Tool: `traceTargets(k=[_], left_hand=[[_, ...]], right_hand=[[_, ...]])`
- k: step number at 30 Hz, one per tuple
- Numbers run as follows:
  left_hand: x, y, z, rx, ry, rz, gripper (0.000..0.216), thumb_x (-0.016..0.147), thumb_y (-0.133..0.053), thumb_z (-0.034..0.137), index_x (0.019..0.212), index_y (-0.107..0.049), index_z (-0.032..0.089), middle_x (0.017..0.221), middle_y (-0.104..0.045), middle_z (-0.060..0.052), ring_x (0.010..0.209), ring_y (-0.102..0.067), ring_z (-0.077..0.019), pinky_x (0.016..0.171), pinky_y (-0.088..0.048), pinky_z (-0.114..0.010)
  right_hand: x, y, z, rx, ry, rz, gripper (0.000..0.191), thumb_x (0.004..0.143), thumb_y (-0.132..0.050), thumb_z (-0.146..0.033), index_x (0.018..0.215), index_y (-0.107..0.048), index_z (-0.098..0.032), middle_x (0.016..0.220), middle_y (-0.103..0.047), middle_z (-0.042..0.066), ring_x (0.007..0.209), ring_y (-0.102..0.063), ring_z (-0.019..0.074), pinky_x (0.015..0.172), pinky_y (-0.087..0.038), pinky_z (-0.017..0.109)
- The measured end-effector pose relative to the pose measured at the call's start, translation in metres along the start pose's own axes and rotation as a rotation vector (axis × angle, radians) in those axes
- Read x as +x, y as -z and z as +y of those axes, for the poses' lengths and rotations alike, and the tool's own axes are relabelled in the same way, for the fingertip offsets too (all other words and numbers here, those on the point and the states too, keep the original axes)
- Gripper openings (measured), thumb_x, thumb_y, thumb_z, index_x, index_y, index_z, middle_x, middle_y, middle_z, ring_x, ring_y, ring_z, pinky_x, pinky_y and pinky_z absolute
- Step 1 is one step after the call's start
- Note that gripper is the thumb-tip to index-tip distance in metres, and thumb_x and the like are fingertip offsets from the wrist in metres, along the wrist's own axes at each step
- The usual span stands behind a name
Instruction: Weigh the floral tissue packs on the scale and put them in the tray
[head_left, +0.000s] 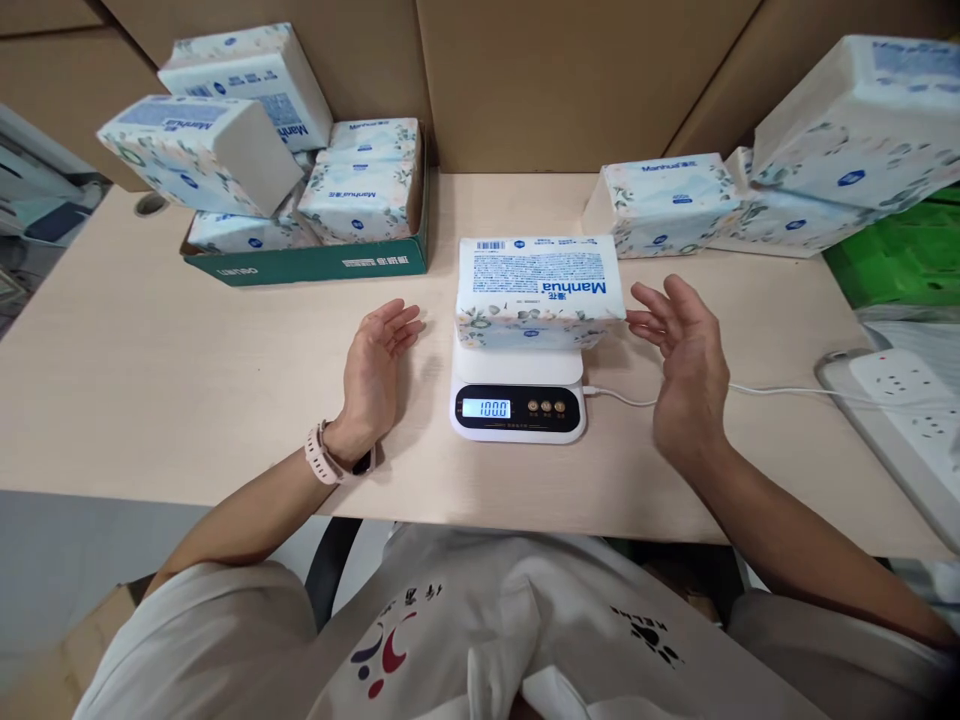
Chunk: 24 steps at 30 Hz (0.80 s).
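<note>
on the beige table (150,380), a "manhua" tissue pack (538,290) tops a scale (517,400) reading 100.0, both hands spread empty.

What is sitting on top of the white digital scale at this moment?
One Manhua tissue pack lies flat on the scale, hiding its weighing platform. The display reads 100.0. The left hand and right hand are open beside the pack, not touching it.
</note>
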<state>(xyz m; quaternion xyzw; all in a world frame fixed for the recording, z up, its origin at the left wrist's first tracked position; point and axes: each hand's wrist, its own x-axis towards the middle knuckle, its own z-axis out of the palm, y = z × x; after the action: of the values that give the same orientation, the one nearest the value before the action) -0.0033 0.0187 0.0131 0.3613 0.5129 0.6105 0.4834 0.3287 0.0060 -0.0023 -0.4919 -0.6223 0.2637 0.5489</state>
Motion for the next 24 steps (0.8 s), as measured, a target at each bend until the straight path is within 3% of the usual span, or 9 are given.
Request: traceTargets(k=[8, 15, 24], left_hand=[[-0.0001, 0.0061, 0.0028, 0.017, 0.023, -0.038, 0.048, 0.095, -0.068, 0.066, 0.119, -0.074, 0.025, 0.131, -0.081, -0.012, 0.122, -0.077, -0.0291, 0.118, -0.055, -0.046], [-0.0015, 0.0043, 0.0038, 0.002, 0.02, -0.023, 0.042, 0.099, -0.066, 0.063, 0.114, -0.078, 0.025, 0.124, -0.084, -0.011, 0.117, -0.079, -0.0277, 0.117, -0.058, -0.046], [-0.002, 0.0027, 0.0053, 0.032, 0.015, -0.033, 0.044, 0.098, -0.067, 0.064, 0.11, -0.078, 0.023, 0.119, -0.083, -0.013, 0.115, -0.079, -0.0288, 0.116, -0.058, -0.048]], right_hand=[[-0.0008, -0.0007, -0.0004, 0.116, 0.017, -0.032, 0.048, 0.112, -0.049, -0.062, 0.158, -0.062, -0.057, 0.162, -0.072, 0.003, 0.148, -0.071, 0.0318, 0.123, -0.058, 0.064], [-0.0023, 0.0, -0.0043, 0.088, 0.003, -0.028, 0.05, 0.113, -0.045, -0.062, 0.16, -0.062, -0.054, 0.161, -0.073, 0.004, 0.147, -0.071, 0.0318, 0.123, -0.057, 0.067], [-0.0029, 0.0009, -0.0093, 0.049, -0.008, -0.019, 0.05, 0.111, -0.045, -0.063, 0.158, -0.062, -0.055, 0.16, -0.074, 0.004, 0.13, -0.08, 0.0331, 0.12, -0.059, 0.069]])
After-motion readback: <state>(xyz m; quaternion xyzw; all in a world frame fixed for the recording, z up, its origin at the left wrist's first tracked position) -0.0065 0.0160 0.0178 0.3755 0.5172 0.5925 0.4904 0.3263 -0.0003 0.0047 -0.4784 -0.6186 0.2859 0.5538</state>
